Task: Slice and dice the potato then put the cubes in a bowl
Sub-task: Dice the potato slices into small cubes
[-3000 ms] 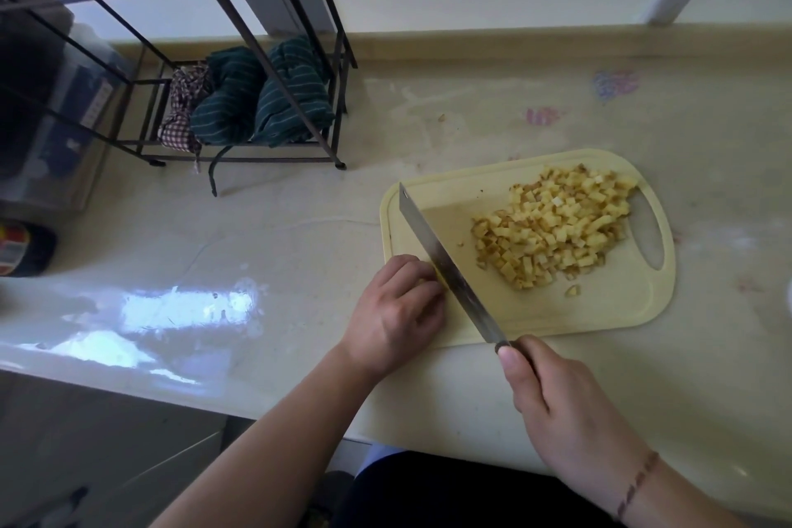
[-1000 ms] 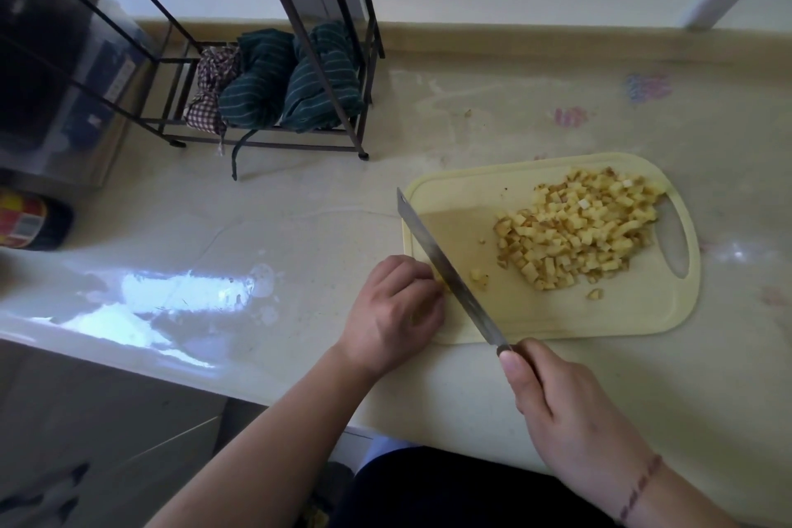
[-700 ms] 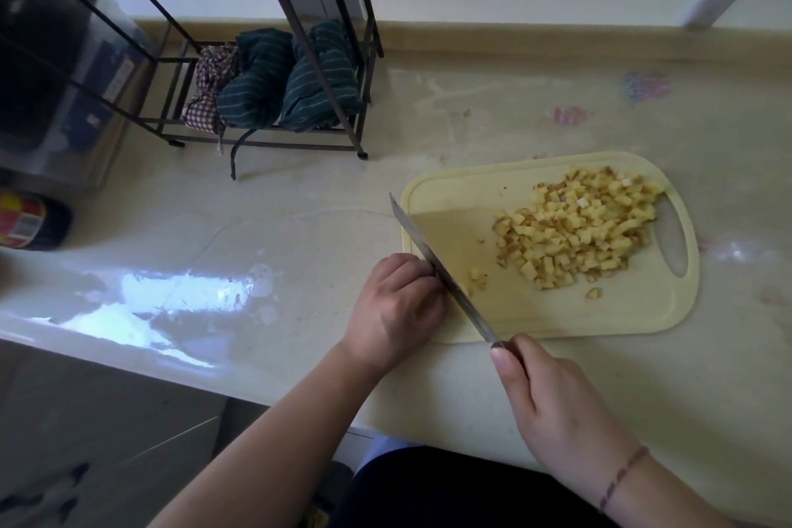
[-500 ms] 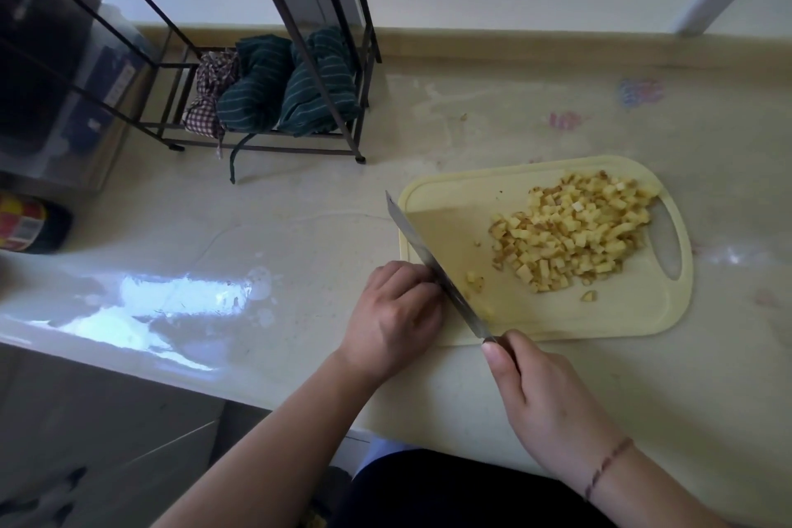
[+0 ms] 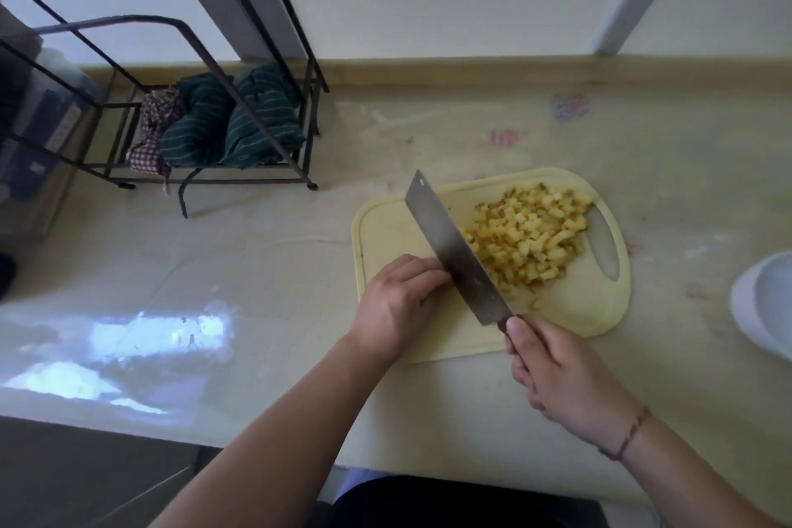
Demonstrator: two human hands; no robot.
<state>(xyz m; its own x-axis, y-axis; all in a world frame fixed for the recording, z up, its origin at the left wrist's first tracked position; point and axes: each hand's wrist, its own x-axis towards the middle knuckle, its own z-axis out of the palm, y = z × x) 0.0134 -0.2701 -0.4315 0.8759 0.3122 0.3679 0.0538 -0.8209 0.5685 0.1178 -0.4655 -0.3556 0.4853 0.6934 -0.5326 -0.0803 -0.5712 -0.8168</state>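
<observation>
**Yellow cubes heaped beside the blade**

Yellow potato cubes lie heaped on the pale cutting board near the counter's front edge. The right hand grips the cleaver, its blade tilted against the heap. The left hand, fingers curled, rests on the board beside the blade; whether it holds anything is hidden. A white bowl sits at the right edge.

A glossy, cream-coloured stone table runs along a white wall. On it lie a pale yellow plastic cutting board with a handle slot, a black wire rack at the back left holding bunched cloths, and a white bowl at the right edge, well apart from the board. Faint pink and blue stains mark the far surface.
</observation>
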